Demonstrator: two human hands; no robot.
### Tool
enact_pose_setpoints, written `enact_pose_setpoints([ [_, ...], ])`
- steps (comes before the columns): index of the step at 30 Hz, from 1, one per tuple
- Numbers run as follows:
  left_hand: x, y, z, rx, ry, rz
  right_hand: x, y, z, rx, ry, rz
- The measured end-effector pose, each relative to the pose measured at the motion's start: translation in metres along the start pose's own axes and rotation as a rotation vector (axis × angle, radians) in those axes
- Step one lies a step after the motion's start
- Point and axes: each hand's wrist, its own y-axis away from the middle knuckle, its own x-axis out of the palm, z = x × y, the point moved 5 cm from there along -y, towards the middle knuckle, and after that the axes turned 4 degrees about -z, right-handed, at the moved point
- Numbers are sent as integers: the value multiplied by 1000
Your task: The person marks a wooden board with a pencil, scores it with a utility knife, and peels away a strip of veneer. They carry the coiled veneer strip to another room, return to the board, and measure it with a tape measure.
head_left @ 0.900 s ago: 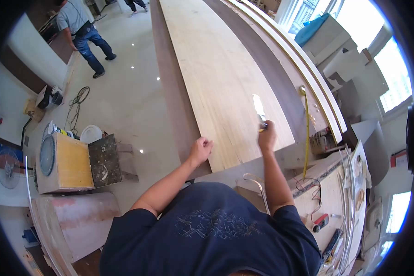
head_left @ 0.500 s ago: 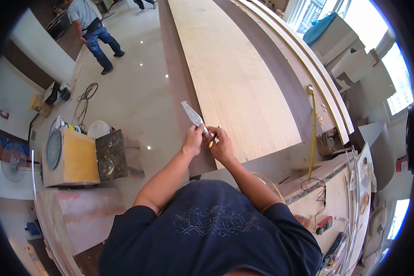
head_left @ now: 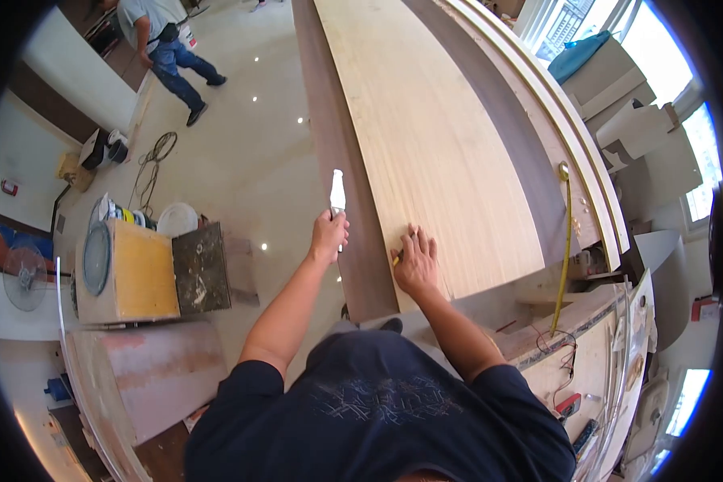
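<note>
My left hand is wrapped round the handle of a putty knife, whose pale blade points away from me over the dark strip along the panel's left side. My right hand rests on the near left part of a light wood panel, fingers pointing forward. A small yellow pencil shows at the left side of that hand, held against the palm or thumb.
An extended tape measure hangs at the right. On the left are a yellow-faced box, a white bucket and a coiled cable. A person stands at the upper left. A workbench holds a red meter.
My hands have moved apart. The right hand has come down onto the panel with the pencil, while the left has drawn left with the putty knife, its blade now more upright in view.
</note>
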Motion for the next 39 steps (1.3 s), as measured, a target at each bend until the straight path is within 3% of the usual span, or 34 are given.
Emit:
enact_pose_setpoints([
  [4,16,-66,-29,68,-88,-21,0,-6,3,14,37,23],
  [10,57,-164,-129,155,-382,-150,-3,-14,10,21,87,65],
  [13,72,-262,-128,404,-701,-201,-3,-19,10,20,113,87],
  [16,78,-309,-144,302,-641,-242,2,-19,7,18,123,79],
  [20,88,-357,-157,305,-682,-256,4,-22,5,15,132,83],
  [28,104,-424,-150,128,-1106,21,4,-22,3,-19,145,83],
  [31,104,-435,-141,250,-1339,-3,5,-23,5,-22,154,90],
  [36,103,-430,-138,96,-1179,-17,6,-21,2,-7,135,114],
  [39,99,-388,-158,-18,-1041,-52,7,-21,2,-12,124,104],
])
